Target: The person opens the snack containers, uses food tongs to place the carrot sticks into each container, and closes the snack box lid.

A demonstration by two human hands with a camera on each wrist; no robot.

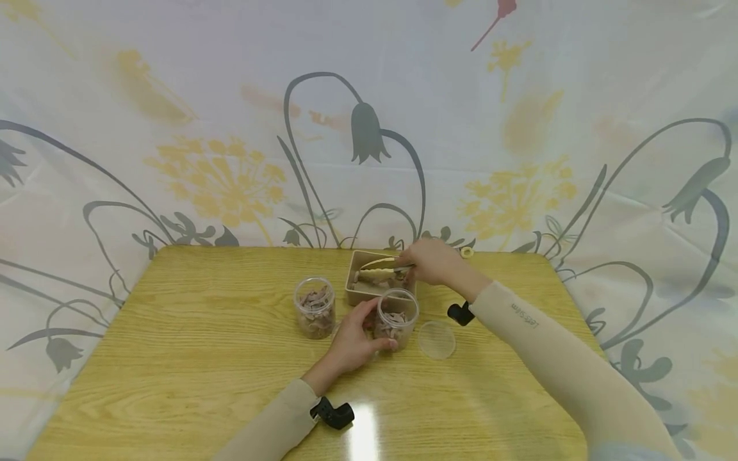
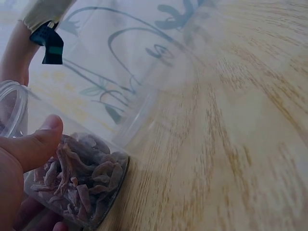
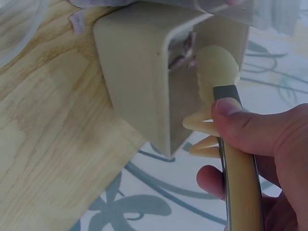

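My left hand grips the side of a clear plastic jar, thumb in front. Greyish-brown dried strips fill the lower part of that jar, whose top is uncovered. My right hand holds cream-and-grey tongs by the handle, thumb on top. Their scalloped cream ends reach over the open beige bin behind the jar. Some strips lie inside the bin. Whether the tongs pinch a strip cannot be told.
Left of the bin stands a second clear jar with similar strips. A round translucent lid lies on the wooden table, right of the held jar. At the table's back edge hangs a flowered cloth.
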